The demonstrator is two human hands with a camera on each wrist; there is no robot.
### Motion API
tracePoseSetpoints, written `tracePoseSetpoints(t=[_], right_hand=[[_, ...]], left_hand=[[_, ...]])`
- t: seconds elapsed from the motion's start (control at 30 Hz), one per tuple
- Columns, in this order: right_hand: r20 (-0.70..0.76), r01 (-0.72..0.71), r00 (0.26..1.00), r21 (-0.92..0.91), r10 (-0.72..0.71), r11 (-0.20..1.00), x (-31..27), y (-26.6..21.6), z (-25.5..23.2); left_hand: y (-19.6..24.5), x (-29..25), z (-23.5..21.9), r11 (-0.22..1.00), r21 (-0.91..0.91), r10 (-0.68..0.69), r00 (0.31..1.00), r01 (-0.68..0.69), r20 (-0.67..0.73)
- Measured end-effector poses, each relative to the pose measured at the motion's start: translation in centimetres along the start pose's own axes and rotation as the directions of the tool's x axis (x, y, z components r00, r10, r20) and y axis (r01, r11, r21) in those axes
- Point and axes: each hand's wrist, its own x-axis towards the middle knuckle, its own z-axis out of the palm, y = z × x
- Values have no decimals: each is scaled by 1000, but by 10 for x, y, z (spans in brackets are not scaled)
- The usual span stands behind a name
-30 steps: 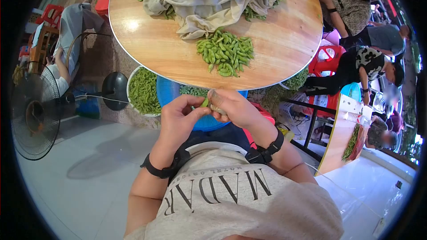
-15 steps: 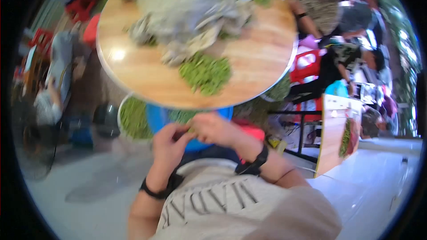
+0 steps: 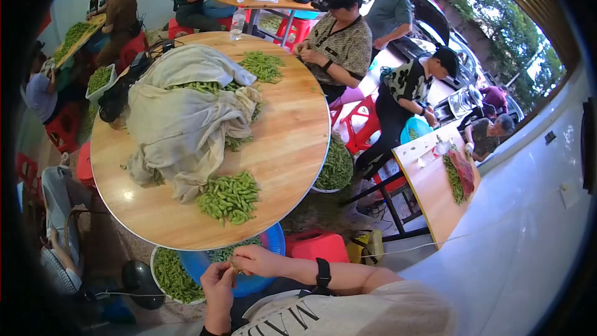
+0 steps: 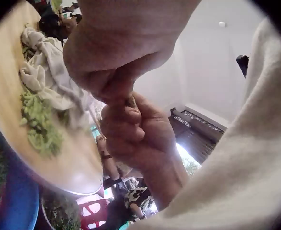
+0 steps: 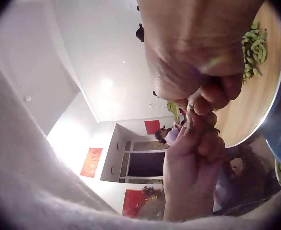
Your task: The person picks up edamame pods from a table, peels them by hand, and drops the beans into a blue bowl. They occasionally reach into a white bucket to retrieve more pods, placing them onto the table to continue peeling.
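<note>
My left hand (image 3: pixel 217 283) and right hand (image 3: pixel 258 260) meet at the fingertips, low in the head view, over a blue basin (image 3: pixel 277 241) with small green beans (image 3: pixel 233 251) in it. Between them they pinch a small bean pod (image 3: pixel 234 265), mostly hidden by the fingers. Both wrist views show the fingers curled and the thumbs pressed close together. Just beyond the basin, a heap of green bean pods (image 3: pixel 230 198) lies near the edge of the round wooden table (image 3: pixel 286 168). Behind it a large pale cloth (image 3: pixel 174 124) covers more pods.
Left of the basin stands a white-rimmed tub of pods (image 3: pixel 177 274), with a red stool (image 3: pixel 317 246) to the right. Another tub of pods (image 3: pixel 336 165) sits under the table's right side. Several people sit or stand around; a smaller table (image 3: pixel 429 193) is at the right.
The head view has lifted and swung right, so the table sits further left and the hands lower. The hands stay together; the bright green pod seen earlier between the fingertips is now mostly hidden.
</note>
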Motion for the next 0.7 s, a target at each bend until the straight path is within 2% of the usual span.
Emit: tracePoseSetpoints(t=[0.17, 0.2, 0.3, 0.37, 0.47, 0.5, 0.53, 0.57, 0.6, 0.63, 0.7], right_hand=[[-65, -41, 997, -15, 39, 999, 4, 2, -3], [-67, -30, 997, -40, 28, 999, 7, 4, -6], [-66, -13, 998, -120, 5, 993, 8, 12, -10], [-55, 8, 998, -183, -19, 983, 9, 11, -11], [-55, 198, 978, -68, -202, 978, 13, 17, -21], [-26, 104, 994, -35, -105, 994, 15, 16, -26], [19, -9, 1000, 7, 9, 1000, 18, 17, -33], [41, -40, 998, 97, 36, 995, 21, 29, -34], [33, -134, 991, 208, 130, 969, 25, 43, -33], [80, -133, 989, 131, 123, 982, 28, 47, -38], [68, -177, 983, 115, 170, 978, 34, 38, -45]], left_hand=[[-14, 15, 1, 978, -177, -113, 994, 113, 13], [-10, 17, 7, 984, -132, -126, 992, 123, -13], [-13, 24, 5, 937, -275, -212, 976, 217, 51], [-10, 25, 9, 961, -182, -204, 978, 207, 31], [-4, 28, 17, 984, 35, -175, 984, 174, 17], [-1, 26, 16, 975, 125, -185, 983, 183, 2], [-2, 27, 17, 982, 99, -158, 987, 160, -26], [-5, 29, 17, 985, 78, -148, 987, 153, -64], [-5, 30, 15, 988, 99, -113, 991, 119, -66], [-5, 32, 12, 987, 94, -131, 991, 134, -42], [-10, 36, 4, 980, 0, -200, 980, 200, -5]])
